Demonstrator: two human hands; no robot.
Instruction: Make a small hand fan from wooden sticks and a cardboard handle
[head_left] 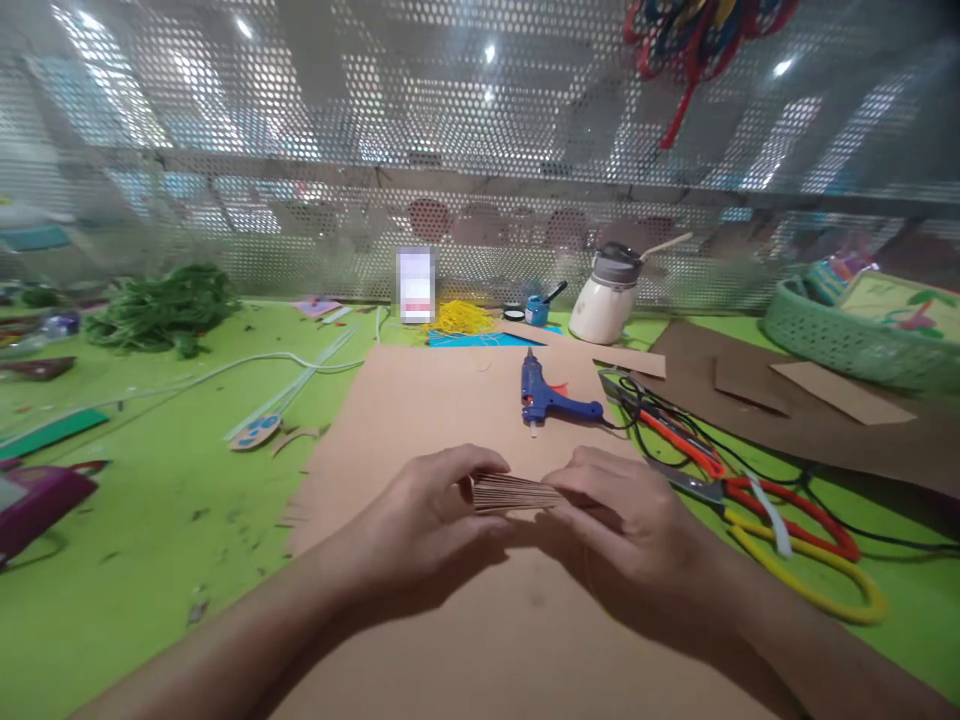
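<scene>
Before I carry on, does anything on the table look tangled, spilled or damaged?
Yes: beside the right hand, the black cord looks snarled, its loops crowding the orange-handled tool and the scissors. Dark scraps also litter the green tabletop at left. I see no spill.

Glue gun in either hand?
No, the left hand and right hand hold layered brown paper; the glue gun lies on the brown sheet beyond them.

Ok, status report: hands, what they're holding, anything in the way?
Left hand and right hand pinching layered brown paper, one at each end. Layers fanned wider at left, over brown sheet. Glue gun close ahead, scissors to the right.
</scene>
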